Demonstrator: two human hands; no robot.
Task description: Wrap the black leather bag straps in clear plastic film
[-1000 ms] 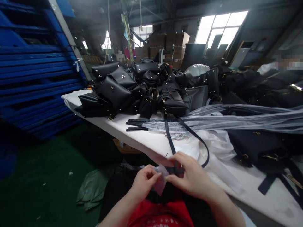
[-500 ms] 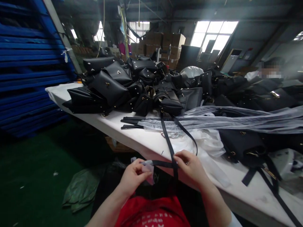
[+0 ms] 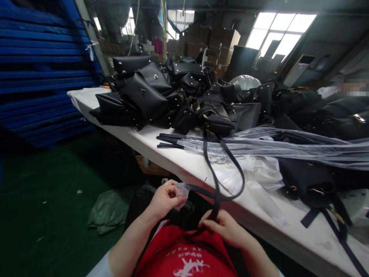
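My left hand pinches a crumpled piece of clear plastic wrap at one end of a black bag strap. Lower and to the right, my right hand is closed around another stretch of the same strap, close to my red apron. Between the hands the strap loops over the table edge and runs up to a black handbag, where it meets a gold ring. The fingertips of my right hand are partly hidden by the strap.
Black handbags are heaped along the white table. Long plastic-sleeved straps lie across it, with white wrapping beside them. Blue stacked panels stand at left, and a green sack lies on the floor.
My right hand has moved down and toward my body along the strap, from the table edge to the apron. The strap's loop now hangs wider. My left hand keeps its pinch.
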